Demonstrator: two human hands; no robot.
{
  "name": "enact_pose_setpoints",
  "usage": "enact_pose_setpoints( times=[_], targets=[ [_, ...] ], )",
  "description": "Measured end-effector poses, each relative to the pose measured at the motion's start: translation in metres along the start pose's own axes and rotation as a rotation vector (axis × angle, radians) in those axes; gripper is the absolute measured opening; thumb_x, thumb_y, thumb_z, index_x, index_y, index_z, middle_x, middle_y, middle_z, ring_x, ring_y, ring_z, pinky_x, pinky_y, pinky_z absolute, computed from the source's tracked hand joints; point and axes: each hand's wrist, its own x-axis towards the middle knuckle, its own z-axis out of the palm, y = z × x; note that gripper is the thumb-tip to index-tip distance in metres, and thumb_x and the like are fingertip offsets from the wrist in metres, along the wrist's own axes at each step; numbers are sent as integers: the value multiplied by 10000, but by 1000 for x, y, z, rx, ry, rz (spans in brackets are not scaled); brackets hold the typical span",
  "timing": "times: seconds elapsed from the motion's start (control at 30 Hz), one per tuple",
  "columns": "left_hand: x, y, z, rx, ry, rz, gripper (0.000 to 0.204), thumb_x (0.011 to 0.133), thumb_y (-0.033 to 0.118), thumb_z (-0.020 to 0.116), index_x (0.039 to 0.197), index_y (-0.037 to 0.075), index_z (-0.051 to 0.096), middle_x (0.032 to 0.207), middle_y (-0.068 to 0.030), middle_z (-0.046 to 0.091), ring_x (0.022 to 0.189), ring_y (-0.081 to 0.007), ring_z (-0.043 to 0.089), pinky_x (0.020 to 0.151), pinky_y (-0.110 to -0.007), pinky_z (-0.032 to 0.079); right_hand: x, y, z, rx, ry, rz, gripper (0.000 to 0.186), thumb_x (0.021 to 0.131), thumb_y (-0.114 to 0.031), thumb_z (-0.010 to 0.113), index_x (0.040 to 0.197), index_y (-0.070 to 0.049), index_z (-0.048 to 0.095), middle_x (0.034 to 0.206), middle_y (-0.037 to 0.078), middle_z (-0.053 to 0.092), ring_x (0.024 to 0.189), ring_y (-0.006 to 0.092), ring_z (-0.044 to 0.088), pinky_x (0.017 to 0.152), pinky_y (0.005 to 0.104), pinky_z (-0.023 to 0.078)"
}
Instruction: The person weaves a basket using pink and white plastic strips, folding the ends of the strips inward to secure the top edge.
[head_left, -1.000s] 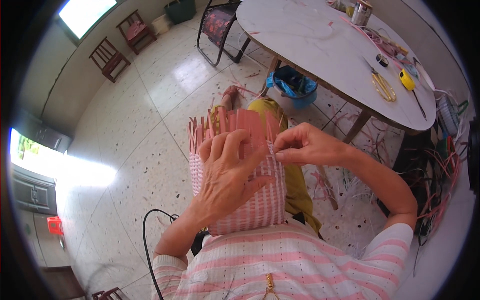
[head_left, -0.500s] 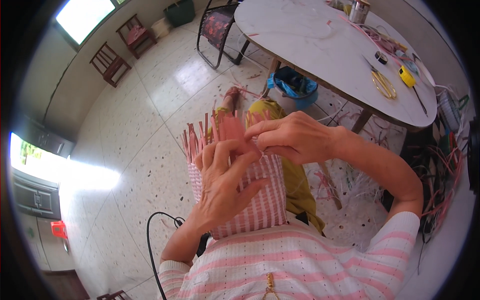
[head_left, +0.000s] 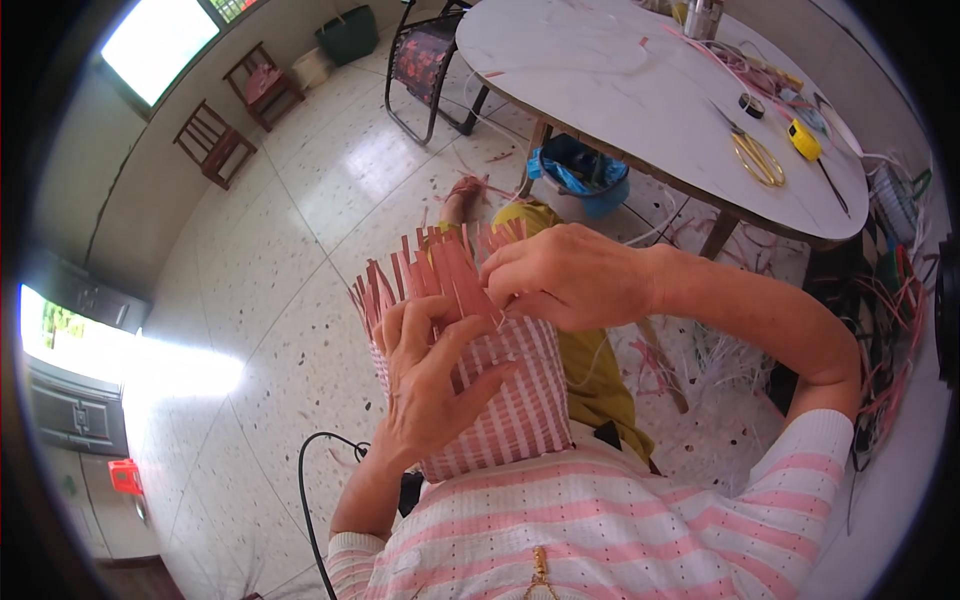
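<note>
A woven basket (head_left: 525,400) in pink and white checks rests on my lap against my striped top. Loose pink strips (head_left: 445,268) stand up in a fringe along its far rim. My left hand (head_left: 418,375) grips the basket near that rim, fingers bent over the edge and thumb lying across the woven side. At the rim's right part, my right hand (head_left: 570,280) has its fingers pinched together on a strip among the upright ones. A small pale strip end shows just below those fingertips. The fingertips themselves are partly hidden.
A marbled white table (head_left: 620,90) stands ahead right, holding gold-handled scissors (head_left: 758,160), a yellow tape measure (head_left: 803,140) and a black tape roll (head_left: 751,105). Under it sits a blue-lined bin (head_left: 590,185). Strip scraps (head_left: 720,345) litter the floor at right. A black cable (head_left: 305,480) hangs at left.
The view has shifted slightly. My left fingers have drawn down a little from the strips, so more of the fringe shows. My right hand stays at the rim, still pinching.
</note>
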Motion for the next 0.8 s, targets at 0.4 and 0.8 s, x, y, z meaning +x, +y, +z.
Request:
enact_pose_setpoints(
  times=[0.4, 0.8],
  targets=[
    [-7, -5, 0, 38, 51, 11, 416, 667, 204, 847, 1044, 132, 685, 1049, -55, 537, 1019, -273, 480, 898, -427, 321, 25, 2, 19, 556, 198, 414, 176, 777, -29, 683, 912, 35, 590, 879, 147, 657, 862, 206, 662, 775, 336, 542],
    [-7, -12, -1, 136, 25, -43, 371, 691, 183, 849, 1012, 105, 680, 917, -17, 565, 955, -233, 491, 925, -401, 315, 3, 15, 34, 356, 474, 387, 136, 895, -8, 682, 933, -21, 552, 889, -2, 573, 796, 48, 543, 675, 229, 467]
  ],
)
